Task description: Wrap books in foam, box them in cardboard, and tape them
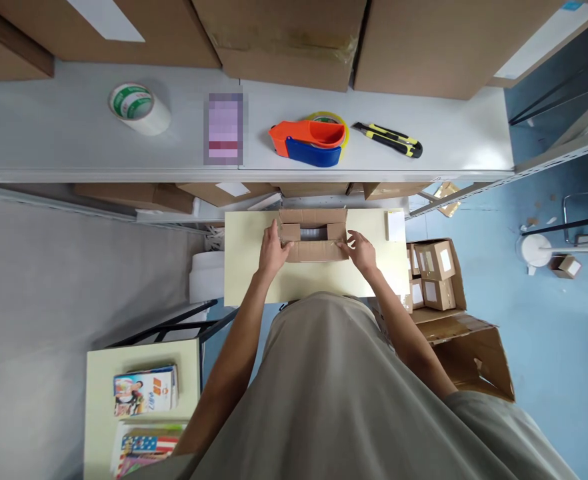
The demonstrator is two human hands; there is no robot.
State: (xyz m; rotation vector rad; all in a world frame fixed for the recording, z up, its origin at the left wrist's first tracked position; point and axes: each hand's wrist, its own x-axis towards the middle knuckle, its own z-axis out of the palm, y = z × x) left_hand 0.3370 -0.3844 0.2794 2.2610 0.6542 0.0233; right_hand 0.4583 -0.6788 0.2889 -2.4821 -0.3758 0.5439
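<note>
A small cardboard box (pixel 314 251) lies on the pale yellow table in front of me. Its long front and back flaps are spread outward, while the short side flaps point in over a gap at the middle; what is inside cannot be made out. My left hand (pixel 273 248) holds the box's left end, fingers along the side and thumb on the front flap's corner. At the right end, my right hand (pixel 360 251) grips the front flap's corner between thumb and curled fingers.
Above the table (pixel 254 283), a grey shelf (pixel 184 150) carries a tape roll (pixel 149 117), an orange-and-blue tape dispenser (pixel 314 150) and a utility knife (pixel 391 139). A white box (pixel 395 227) sits at the table's right. Beside it stands a carton (pixel 454 267) of small boxes.
</note>
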